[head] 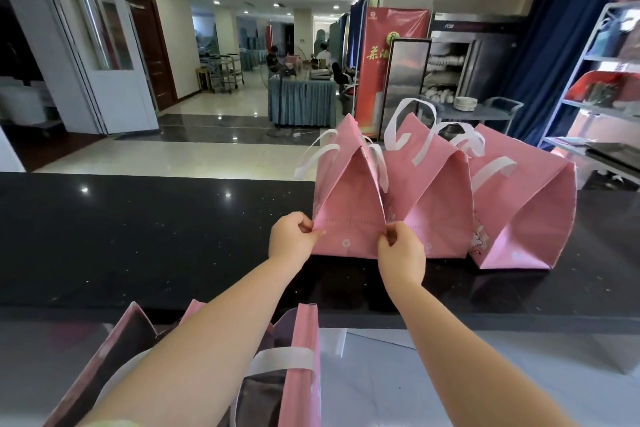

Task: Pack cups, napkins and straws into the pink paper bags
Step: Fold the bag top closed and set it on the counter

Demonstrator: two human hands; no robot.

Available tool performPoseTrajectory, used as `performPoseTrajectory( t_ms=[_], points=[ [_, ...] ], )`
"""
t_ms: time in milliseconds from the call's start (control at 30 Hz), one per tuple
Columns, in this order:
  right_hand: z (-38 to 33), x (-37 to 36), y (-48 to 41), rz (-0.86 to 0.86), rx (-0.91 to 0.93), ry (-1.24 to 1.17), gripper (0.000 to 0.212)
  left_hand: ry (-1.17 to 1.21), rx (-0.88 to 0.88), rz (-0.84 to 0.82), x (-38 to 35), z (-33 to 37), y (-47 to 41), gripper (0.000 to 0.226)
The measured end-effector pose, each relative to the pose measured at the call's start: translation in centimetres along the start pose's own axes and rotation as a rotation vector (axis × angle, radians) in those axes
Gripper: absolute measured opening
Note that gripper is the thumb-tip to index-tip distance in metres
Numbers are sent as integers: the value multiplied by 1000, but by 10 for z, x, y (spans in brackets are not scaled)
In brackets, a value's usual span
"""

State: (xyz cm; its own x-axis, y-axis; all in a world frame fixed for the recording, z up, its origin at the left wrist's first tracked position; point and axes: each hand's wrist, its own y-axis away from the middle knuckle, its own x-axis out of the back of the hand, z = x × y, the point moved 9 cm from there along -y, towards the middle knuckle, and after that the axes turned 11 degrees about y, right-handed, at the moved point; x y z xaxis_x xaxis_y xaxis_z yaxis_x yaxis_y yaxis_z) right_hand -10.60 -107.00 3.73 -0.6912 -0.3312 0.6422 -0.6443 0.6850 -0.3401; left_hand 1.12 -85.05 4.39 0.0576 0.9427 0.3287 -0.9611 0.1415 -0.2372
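Note:
Three pink paper bags with white handles stand in a row on the black counter point(138, 236). My left hand point(292, 237) pinches the lower left edge of the nearest bag point(348, 198). At that bag's lower right edge my right hand point(401, 253) pinches too. A second bag point(433, 191) stands just right of it, touching, and a third bag point(526, 211) stands further right. An open pink bag point(304, 357) sits below my arms on the lower white surface; its inside is dark. No cups, napkins or straws show.
The counter's far edge faces a tiled hall. A white sheet point(450, 374) covers the lower work surface at right. A metal shelf rack point(595, 80) stands at far right, and a grey cart with stacked plates point(465, 104) stands behind the bags.

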Motion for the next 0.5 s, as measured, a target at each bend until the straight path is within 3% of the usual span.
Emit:
performPoseTrajectory(
  t_ms=[167,300,400,500],
  points=[
    [11,4,-1,14,-40,43,21,12,27,0,-19,-2,4,20],
    [12,15,5,30,-62,-16,16,10,9,-38,-11,4,9,18],
    [-12,31,14,45,51,-75,15,-61,-68,-66,11,29,13,24],
    [-55,37,31,-43,241,-93,19,-202,-168,-89,39,60,28,29]
  ],
)
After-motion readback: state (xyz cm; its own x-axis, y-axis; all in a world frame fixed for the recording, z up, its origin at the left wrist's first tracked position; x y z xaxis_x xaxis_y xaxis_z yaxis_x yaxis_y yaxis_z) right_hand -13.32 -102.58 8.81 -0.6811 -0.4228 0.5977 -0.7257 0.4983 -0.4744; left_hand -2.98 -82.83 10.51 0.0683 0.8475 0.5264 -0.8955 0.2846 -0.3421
